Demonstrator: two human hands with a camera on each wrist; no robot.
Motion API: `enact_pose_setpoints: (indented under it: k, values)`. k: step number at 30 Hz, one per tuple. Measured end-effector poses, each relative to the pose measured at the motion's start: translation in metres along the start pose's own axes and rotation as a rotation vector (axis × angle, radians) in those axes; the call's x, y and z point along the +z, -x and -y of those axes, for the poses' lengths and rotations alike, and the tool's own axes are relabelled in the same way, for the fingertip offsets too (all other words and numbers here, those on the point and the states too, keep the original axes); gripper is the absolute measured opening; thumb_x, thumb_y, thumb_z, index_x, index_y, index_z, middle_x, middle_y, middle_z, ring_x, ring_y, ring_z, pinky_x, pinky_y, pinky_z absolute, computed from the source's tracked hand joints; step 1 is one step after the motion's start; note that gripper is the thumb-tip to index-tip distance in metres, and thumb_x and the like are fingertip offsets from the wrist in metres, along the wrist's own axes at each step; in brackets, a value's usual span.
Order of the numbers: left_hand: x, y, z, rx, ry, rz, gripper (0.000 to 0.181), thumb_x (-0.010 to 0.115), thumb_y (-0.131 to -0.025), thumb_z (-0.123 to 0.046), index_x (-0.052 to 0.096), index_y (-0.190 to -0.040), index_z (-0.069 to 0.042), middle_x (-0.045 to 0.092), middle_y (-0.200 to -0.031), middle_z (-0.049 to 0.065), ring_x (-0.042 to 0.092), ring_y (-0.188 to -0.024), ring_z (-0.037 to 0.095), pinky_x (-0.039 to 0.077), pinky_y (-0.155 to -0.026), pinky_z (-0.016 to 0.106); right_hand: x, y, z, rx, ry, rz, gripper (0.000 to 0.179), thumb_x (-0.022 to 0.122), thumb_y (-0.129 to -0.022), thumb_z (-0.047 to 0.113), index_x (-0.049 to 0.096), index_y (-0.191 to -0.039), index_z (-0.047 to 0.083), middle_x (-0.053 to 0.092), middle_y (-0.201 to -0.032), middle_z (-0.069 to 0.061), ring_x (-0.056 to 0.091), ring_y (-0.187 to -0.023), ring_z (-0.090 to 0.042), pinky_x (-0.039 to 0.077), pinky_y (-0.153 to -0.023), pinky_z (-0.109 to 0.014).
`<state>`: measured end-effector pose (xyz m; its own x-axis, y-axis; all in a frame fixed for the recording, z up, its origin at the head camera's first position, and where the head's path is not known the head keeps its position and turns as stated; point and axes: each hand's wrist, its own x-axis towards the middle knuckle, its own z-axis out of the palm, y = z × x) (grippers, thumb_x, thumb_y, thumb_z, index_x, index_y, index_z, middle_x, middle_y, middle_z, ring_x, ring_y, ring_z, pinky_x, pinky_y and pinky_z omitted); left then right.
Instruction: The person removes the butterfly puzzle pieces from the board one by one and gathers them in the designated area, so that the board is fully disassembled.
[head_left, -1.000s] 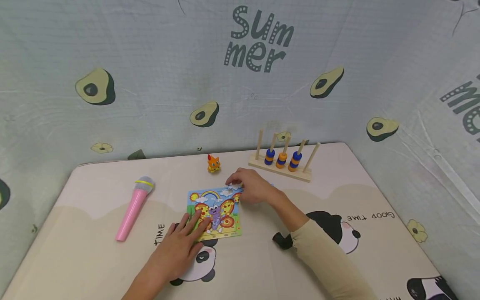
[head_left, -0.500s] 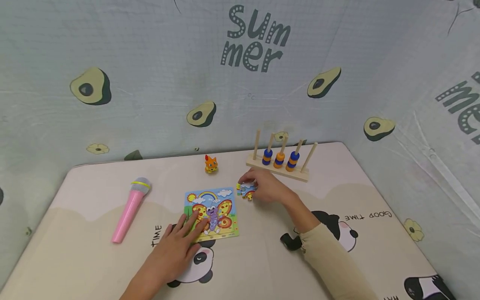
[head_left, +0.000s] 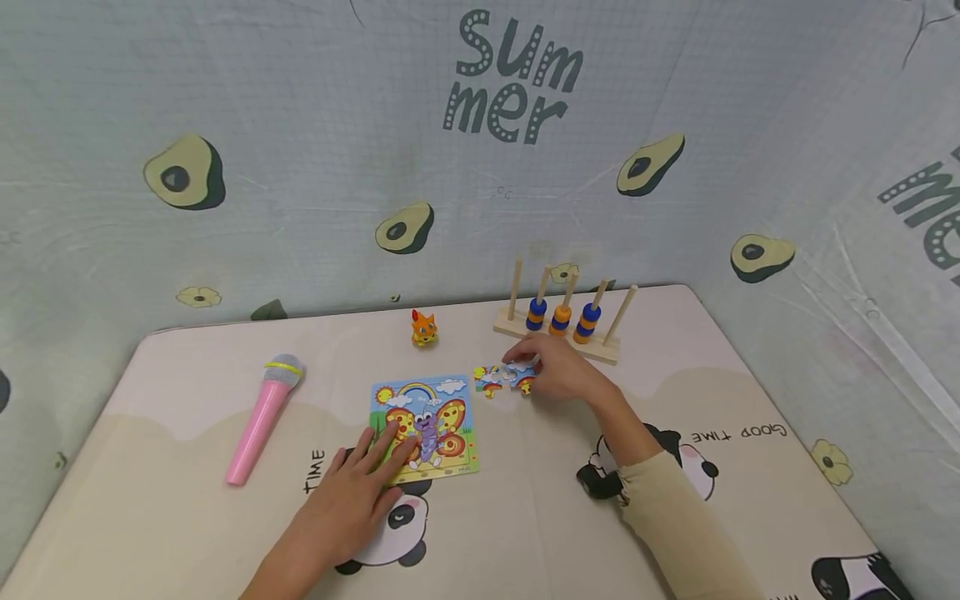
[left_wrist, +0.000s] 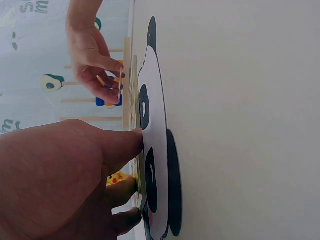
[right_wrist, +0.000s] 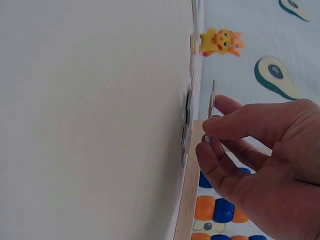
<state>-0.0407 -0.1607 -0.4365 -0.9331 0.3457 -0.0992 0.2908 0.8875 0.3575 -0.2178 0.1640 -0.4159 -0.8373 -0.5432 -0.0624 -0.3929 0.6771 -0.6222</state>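
A square butterfly jigsaw puzzle lies on the table. My left hand rests on its lower left part with fingers spread; in the left wrist view the thumb and fingertips are at its edge. To the right of the puzzle, my right hand pinches a puzzle piece with blue sky and a red patch. The right wrist view shows this held piece edge-on between thumb and fingers, above the tabletop. Another puzzle piece, with a yellow sun, lies between the puzzle and the right hand.
Behind the right hand stands a wooden peg rack with blue and orange beads. An orange toy animal sits at the back. A pink toy microphone lies on the left. Fabric printed with avocados hangs behind the table.
My right hand has moved right from the puzzle's upper right corner, carrying a piece. The sun piece now lies uncovered beside the puzzle. My left hand has stayed in place.
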Motion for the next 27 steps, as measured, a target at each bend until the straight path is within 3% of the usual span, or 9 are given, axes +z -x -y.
enact_pose_setpoints:
  k: [8,27]
  values:
    - [0.001,0.0,0.0,-0.002,0.004,-0.007,0.063,0.067,-0.102,-0.027,0.044,-0.16,-0.023,0.03,-0.171,0.011,0.029,-0.155,0.048,0.03,-0.118,0.072,-0.009,0.005,-0.01,-0.032,0.009,-0.015,0.052,0.063,-0.076,-0.016,0.075,-0.122,0.005,0.073,-0.127,-0.009,0.065,-0.112,-0.027,0.059,-0.087,-0.037]
    - [0.001,0.0,0.002,-0.003,-0.009,-0.008,0.062,0.065,-0.103,-0.027,0.042,-0.161,-0.023,0.028,-0.172,0.01,0.029,-0.155,0.047,0.03,-0.118,0.071,-0.019,0.014,-0.022,0.039,0.026,-0.043,0.053,0.062,-0.075,-0.019,0.075,-0.121,0.004,0.072,-0.13,-0.014,0.069,-0.11,-0.031,0.06,-0.085,-0.039]
